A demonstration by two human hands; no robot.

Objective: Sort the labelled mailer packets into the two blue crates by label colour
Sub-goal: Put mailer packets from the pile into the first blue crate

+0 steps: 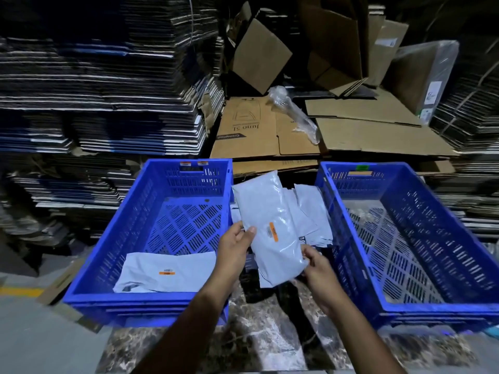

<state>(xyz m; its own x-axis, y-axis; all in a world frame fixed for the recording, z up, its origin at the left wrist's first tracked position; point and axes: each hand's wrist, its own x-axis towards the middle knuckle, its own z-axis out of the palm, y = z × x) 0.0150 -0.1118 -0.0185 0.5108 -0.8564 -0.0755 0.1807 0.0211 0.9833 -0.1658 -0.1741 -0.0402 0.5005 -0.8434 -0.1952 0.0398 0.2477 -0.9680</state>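
Observation:
Between the two blue crates I hold a grey mailer packet (266,211) with an orange label (273,231) facing up. My left hand (235,248) pinches its left edge, thumb on top. My right hand (314,261) grips its lower right corner. The left crate (113,236) carries orange tags on its far rim and holds one grey packet (164,272) with an orange label at its near end. The right crate (442,230) bears a green tag on its far rim and holds no packet. More grey packets (310,211) lie piled between the crates, behind the one I hold.
Flattened cardboard sheets (337,136) and a crumpled clear plastic wrap (294,112) lie behind the crates. Tall stacks of flat cartons (102,90) rise at the left and far right. The crates stand on a dark marbled surface (259,333); grey floor lies at the lower left.

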